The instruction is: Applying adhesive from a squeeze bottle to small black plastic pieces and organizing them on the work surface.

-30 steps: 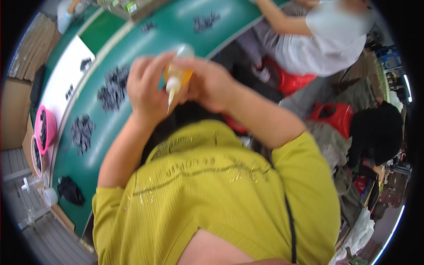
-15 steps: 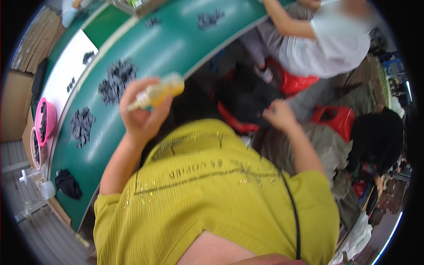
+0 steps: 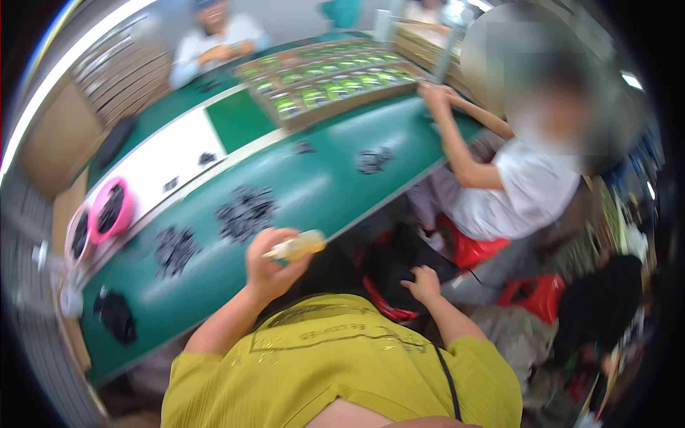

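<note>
My left hand (image 3: 265, 269) is closed round a small clear squeeze bottle (image 3: 307, 244) with yellow liquid and a pale nozzle. It holds the bottle tilted on its side at the near edge of the green table (image 3: 171, 314). A heap of small dark strips (image 3: 246, 212) lies just beyond that hand, and a second heap (image 3: 176, 250) is left of it. My right hand (image 3: 424, 284) hangs in the air beside a black cloth-like thing (image 3: 403, 264) over a red stool. Its thumb and fingers are apart, with nothing visible in them.
A shallow carton (image 3: 335, 82) of green-and-clear packages stands on the far side. Pink baskets (image 3: 127, 214) with dark pieces are at left, near a black cloth bundle (image 3: 115, 317). A co-worker in white (image 3: 514, 185) sits at right; another person (image 3: 217, 46) is across the table.
My view has tilted up, bringing the carton and the person across the table into sight. My left hand still grips the bottle; my right hand's fingers look more spread.
</note>
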The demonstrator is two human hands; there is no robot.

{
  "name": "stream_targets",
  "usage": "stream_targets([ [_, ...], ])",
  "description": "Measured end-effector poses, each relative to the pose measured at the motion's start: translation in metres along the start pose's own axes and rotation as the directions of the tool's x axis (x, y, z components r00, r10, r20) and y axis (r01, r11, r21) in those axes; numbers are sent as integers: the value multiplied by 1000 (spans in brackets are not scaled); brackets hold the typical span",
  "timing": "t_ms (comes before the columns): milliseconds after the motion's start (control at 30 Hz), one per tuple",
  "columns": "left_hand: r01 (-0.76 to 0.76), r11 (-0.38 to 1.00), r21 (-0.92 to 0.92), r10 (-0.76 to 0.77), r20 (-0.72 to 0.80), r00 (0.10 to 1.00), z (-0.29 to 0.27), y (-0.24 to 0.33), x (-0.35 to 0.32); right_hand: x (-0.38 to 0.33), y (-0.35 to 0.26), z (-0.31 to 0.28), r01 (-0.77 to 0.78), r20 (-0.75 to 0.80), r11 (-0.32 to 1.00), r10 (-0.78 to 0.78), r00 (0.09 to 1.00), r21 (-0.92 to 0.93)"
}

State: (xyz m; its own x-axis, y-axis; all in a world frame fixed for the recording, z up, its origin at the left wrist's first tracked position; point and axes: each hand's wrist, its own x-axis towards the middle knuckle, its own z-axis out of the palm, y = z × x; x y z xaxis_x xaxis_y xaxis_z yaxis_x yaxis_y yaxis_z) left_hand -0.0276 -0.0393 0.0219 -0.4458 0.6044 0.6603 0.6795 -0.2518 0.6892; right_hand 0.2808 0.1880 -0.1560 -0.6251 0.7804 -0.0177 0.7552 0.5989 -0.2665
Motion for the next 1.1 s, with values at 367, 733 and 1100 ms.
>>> stream_targets([
  [367,75,997,16,-75,1,997,-15,-3,-10,0,8,13,72,-160,997,-68,985,23],
  [733,106,994,18,-107,37,994,-20,-9,-14,-19,-14,-28,358,-260,929,-324,910,94],
  [1100,163,987,-11,-162,43,986,-14,-13,-11,-65,-50,-150,435,-354,898,-387,851,64],
])
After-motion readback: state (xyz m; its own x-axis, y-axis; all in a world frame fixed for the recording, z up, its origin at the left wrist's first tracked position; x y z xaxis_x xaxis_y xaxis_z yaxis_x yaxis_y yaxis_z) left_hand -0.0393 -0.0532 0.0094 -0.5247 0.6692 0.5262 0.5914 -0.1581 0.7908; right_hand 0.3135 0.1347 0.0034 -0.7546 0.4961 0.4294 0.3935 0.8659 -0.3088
